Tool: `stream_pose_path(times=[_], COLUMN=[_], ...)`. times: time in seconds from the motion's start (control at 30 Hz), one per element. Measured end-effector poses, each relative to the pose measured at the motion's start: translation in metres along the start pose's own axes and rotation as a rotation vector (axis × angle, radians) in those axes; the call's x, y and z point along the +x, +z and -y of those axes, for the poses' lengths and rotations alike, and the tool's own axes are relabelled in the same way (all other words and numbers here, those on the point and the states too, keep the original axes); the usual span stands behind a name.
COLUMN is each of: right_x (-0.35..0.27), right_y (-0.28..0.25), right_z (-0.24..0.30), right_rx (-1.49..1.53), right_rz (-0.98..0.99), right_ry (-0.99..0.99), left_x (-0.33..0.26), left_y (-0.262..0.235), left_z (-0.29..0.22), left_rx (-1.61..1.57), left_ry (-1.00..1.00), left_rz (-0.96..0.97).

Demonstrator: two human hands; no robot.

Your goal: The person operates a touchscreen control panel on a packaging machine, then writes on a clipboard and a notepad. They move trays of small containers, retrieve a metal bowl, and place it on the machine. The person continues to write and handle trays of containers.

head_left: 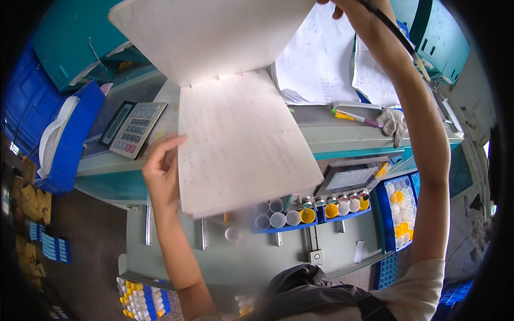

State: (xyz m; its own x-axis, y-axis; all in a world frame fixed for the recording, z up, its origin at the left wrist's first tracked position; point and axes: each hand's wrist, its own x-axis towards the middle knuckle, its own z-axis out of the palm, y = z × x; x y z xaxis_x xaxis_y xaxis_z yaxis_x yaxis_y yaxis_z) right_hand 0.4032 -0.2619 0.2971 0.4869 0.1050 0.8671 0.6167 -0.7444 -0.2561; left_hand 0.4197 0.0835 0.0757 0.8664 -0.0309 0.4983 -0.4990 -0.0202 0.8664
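Observation:
A bound notebook (pixel 241 144) with handwritten pages lies tilted across the front of the bench, its raised pages (pixel 214 37) folded upward from the binding. My left hand (pixel 163 163) grips the left edge of the lower part, index finger along the paper. At the top edge of the picture, my right hand (pixel 348 8) is curled beside the upper right corner of the raised pages and seems to hold them; it is partly cut off. A dark, thin strap-like thing (pixel 393 29) crosses my right wrist. The handwriting is too blurred to read.
A calculator (pixel 136 128) sits left of the notebook. Loose sheets (pixel 318 59), pens (pixel 353 116) and a grey glove (pixel 393 125) lie right. Below are a screen (pixel 350 176), blue trays of white and yellow cups (pixel 399 211), and metal rails (pixel 204 234). A blue bin (pixel 72 139) stands left.

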Motion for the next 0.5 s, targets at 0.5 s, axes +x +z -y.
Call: stream_pose_path(times=[0.5], right_x=[-0.067], right_y=[0.023], right_z=[-0.071], right_rx=[0.006], right_rz=[0.287], right_ry=[-0.040], left_x=[-0.016], left_y=[0.005], left_z=[-0.002], left_rx=[-0.024], left_ry=[0.032], left_rz=[-0.057])
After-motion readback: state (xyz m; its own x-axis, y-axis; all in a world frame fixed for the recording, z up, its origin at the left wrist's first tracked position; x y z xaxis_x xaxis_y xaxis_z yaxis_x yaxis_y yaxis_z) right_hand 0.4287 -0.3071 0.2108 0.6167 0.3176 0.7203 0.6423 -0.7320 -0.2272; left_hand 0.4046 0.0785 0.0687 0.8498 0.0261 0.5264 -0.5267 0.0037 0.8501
